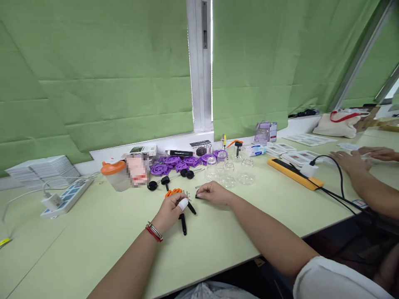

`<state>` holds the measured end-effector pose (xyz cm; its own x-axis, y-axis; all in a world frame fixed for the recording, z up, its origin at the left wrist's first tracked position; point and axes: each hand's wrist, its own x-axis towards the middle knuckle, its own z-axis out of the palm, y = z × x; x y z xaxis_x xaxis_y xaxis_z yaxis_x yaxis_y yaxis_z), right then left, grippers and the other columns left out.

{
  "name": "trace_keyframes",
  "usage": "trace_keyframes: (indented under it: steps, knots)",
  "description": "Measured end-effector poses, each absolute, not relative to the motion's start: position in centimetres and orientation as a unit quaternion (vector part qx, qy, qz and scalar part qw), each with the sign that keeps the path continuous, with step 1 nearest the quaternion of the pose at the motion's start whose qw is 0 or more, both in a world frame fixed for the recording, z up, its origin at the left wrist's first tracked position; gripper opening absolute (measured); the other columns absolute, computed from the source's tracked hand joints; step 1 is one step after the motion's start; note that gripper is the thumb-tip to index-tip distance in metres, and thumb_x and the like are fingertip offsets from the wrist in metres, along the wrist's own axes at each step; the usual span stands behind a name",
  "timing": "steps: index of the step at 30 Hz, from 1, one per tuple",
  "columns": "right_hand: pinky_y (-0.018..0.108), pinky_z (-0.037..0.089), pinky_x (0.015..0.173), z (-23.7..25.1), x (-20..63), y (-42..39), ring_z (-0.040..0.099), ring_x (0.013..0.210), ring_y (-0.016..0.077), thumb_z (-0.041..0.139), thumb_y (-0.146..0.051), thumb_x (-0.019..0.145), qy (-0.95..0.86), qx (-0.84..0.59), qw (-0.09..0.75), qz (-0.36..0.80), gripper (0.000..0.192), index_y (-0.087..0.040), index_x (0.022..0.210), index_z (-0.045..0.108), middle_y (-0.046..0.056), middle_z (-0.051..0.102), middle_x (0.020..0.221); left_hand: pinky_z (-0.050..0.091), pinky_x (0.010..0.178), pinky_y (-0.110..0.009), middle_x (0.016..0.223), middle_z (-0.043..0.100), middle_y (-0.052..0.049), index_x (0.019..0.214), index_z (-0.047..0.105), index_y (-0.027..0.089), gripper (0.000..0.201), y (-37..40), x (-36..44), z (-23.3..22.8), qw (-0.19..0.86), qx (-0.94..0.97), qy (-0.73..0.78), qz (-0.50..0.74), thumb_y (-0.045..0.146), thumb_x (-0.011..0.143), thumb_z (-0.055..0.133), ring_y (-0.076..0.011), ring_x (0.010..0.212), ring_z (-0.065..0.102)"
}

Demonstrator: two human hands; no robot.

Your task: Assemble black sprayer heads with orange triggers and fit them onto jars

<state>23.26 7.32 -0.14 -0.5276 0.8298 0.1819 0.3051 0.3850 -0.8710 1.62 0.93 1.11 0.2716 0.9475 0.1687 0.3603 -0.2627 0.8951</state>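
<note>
My left hand (170, 212), with a white wrap on one fingertip, is closed in a pinch above the table; what it holds, if anything, is hidden. Just under and beside it lie two black handles (183, 226) and a row of orange looped parts (172, 192). My right hand (214, 193) pinches a small black piece (197, 195) close to the tabletop. Between the hands are small metal screws (187, 194), with what look like tiny springs (198, 187) just behind. Beyond my left hand are black knobs (165, 180), some with thin metal rods.
Purple round parts (159, 168) are heaped at the back, near glass jars (228, 176). An orange-lidded cup (114, 174) and white power strip (67, 199) stand left. At right lie an orange power strip (294, 173) with cables and a co-worker's hands (352, 162).
</note>
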Motion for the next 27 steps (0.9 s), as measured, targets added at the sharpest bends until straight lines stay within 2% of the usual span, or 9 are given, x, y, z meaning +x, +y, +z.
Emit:
trace_keyframes:
  steps: [3, 6, 13, 27]
  knots:
    - [0.025, 0.04, 0.062, -0.5, 24.6, 8.9, 0.052, 0.063, 0.0125, 0.057, -0.03, 0.079, -0.764, -0.473, 0.344, 0.272, 0.022, -0.015, 0.088, 0.071, 0.003, 0.064, 0.075, 0.045, 0.066, -0.029, 0.083, 0.059, -0.004, 0.092, 0.061, 0.017, 0.026, 1.1, 1.4, 0.8, 0.357, 0.715, 0.472, 0.372, 0.038, 0.082, 0.05, -0.0153, 0.07, 0.053]
    - [0.025, 0.039, 0.064, -0.7, 25.3, 9.8, 0.052, 0.068, 0.0127, 0.059, -0.024, 0.078, -0.791, -0.5, 0.303, 0.18, 0.017, -0.018, 0.087, 0.072, 0.004, 0.063, 0.083, 0.045, 0.07, -0.031, 0.083, 0.06, -0.004, 0.092, 0.061, 0.018, 0.024, 1.0, 1.5, 0.9, 0.317, 0.748, 0.469, 0.346, 0.036, 0.084, 0.048, -0.017, 0.073, 0.055]
    - [0.023, 0.037, 0.067, -0.9, 24.1, 10.4, 0.055, 0.076, 0.0133, 0.06, -0.019, 0.077, -0.837, -0.482, 0.227, 0.128, 0.016, -0.022, 0.086, 0.074, 0.004, 0.062, 0.087, 0.045, 0.082, -0.035, 0.095, 0.063, -0.007, 0.096, 0.063, 0.019, 0.023, 0.6, 1.8, 1.1, 0.275, 0.796, 0.434, 0.321, 0.033, 0.085, 0.048, -0.0201, 0.088, 0.057]
    - [0.023, 0.035, 0.064, -1.0, 23.8, 10.6, 0.055, 0.08, 0.0149, 0.059, -0.021, 0.078, -0.846, -0.487, 0.187, 0.109, 0.015, -0.023, 0.084, 0.073, 0.004, 0.063, 0.09, 0.045, 0.074, -0.033, 0.093, 0.061, -0.007, 0.101, 0.063, 0.019, 0.025, 0.7, 1.6, 0.7, 0.282, 0.792, 0.44, 0.316, 0.033, 0.085, 0.049, -0.0185, 0.081, 0.056]
